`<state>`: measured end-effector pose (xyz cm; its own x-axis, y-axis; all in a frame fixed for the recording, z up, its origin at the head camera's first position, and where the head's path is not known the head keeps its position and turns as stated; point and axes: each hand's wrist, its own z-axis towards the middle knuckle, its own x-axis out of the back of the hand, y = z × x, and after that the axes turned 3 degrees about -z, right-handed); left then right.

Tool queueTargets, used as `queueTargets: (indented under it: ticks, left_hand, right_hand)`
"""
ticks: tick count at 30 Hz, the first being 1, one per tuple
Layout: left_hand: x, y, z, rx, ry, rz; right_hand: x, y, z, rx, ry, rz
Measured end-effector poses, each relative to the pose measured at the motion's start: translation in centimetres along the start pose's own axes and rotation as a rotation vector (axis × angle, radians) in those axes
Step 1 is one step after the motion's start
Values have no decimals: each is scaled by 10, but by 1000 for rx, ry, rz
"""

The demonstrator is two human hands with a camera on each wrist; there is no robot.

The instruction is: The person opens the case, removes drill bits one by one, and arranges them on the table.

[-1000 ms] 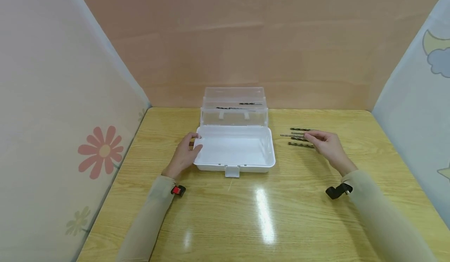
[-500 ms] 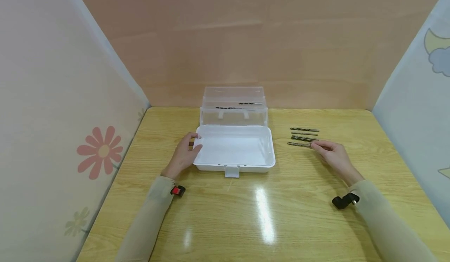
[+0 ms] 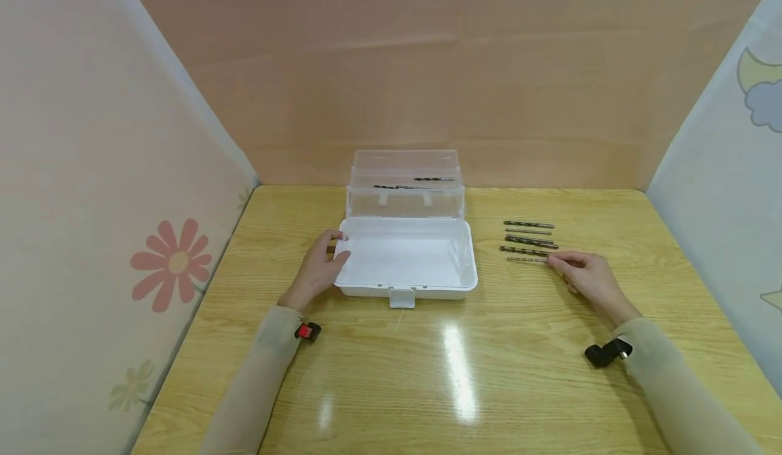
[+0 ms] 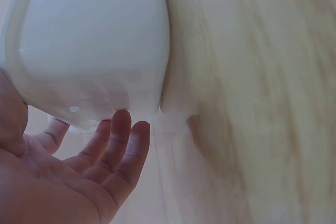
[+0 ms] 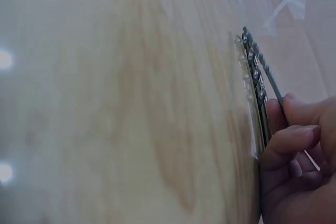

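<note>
My right hand pinches a thin drill bit near its right end, low over the table in front of several other drill bits lying in a row. In the right wrist view thumb and fingers hold the slim drill bit beside thicker ones. With its thumb over the left rim, my left hand holds a white plastic storage box. Its fingers bend against the box's wall in the left wrist view. The clear tiered lid stands raised, with a few drill bits in its trays.
A latch hangs on the box's front. The wooden table meets a brown backdrop behind and patterned panels at both sides.
My right hand has moved nearer and slightly right, bringing the thin drill bit from over the row to its near side. My left hand stays at the box.
</note>
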<state>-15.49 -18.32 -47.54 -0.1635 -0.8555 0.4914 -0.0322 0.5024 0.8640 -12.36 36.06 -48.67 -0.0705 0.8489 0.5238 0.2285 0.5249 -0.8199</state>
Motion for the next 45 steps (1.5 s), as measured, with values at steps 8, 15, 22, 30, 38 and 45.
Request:
queueTargets:
  ticks: [8, 15, 22, 30, 38, 45]
  left_hand:
    - [0, 0, 0, -4, -2, 1]
    - [0, -1, 0, -8, -4, 2]
    - [0, -2, 0, -4, -3, 5]
    - [1, -2, 1, -5, -7, 17]
    - [1, -2, 2, 2, -6, 12]
    - [1, 0, 1, 2, -8, 9]
  right_hand:
    - [1, -1, 2, 35, 4, -190]
    - [1, -1, 6, 121, 44, -340]
    - [-1, -1, 7, 143, 43, -355]
    - [-2, 1, 8, 175, 59, -359]
    - [-2, 1, 8, 171, 53, -365]
    - [-3, -1, 6, 182, 50, -360]
